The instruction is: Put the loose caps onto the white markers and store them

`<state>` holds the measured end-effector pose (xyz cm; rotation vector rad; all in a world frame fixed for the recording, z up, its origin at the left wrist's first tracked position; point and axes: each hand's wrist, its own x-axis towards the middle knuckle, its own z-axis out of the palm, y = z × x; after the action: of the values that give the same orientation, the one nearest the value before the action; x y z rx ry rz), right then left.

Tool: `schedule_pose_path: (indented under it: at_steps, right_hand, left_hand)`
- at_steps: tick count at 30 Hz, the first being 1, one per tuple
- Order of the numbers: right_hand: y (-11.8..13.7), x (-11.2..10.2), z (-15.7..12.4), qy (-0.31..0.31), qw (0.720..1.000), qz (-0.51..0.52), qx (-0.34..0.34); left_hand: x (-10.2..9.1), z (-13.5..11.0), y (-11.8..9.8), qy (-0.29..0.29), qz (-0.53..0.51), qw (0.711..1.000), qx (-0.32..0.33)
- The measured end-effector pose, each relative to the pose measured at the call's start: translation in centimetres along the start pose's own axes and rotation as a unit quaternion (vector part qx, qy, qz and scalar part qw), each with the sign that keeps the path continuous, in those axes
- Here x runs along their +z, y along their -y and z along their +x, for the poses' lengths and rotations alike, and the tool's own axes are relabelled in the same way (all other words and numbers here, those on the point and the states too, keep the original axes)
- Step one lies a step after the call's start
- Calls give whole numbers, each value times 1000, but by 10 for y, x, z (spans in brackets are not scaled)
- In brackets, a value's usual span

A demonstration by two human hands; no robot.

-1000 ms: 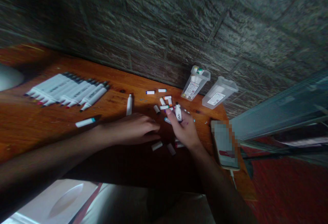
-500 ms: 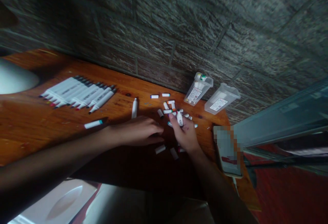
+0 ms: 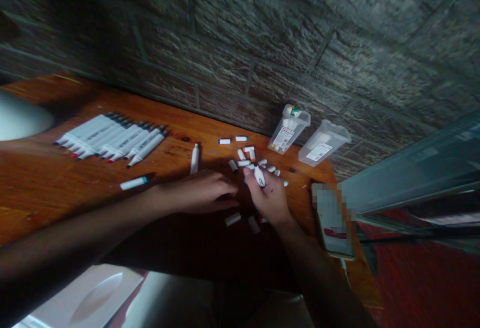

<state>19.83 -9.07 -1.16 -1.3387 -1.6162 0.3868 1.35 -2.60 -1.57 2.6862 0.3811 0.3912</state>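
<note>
My right hand [image 3: 272,198] is closed around a white marker [image 3: 259,175], its dark tip pointing up past the thumb. Just left of it, my left hand [image 3: 204,190] hovers low over the table, palm down, with a gap between thumb and fingers and nothing visible in it. White marker caps with coloured ends lie scattered behind and around my right hand, among them a cap with a blue end [image 3: 224,141] and one with an orange end [image 3: 252,155]. A pale cap [image 3: 233,219] rests in shadow between my wrists. Behind my left hand lies an uncapped white marker [image 3: 194,158].
A row of white markers [image 3: 112,138] lies on the wooden table [image 3: 180,130] at left, with a teal-ended cap [image 3: 134,183] nearer me. Two clear plastic boxes, one holding caps [image 3: 288,130] and another box [image 3: 323,143], stand by the brick wall. A phone [image 3: 337,240] with a cable lies right.
The marker in my right hand has shifted slightly left and down. My left hand stays nearly where it was, and the whole view has moved a little.
</note>
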Motion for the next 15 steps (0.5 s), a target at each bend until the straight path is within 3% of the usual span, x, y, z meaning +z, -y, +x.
schedule_pose_path:
  at_steps: [9,15]
  right_hand:
    - [1,-3,0,-3,1000,-14,-13]
    - [2,-1,-1,22,999,-35,-17]
  left_hand:
    - [3,-1,3,-28,-5,999,15]
    - [2,0,1,-1,21,1000,1]
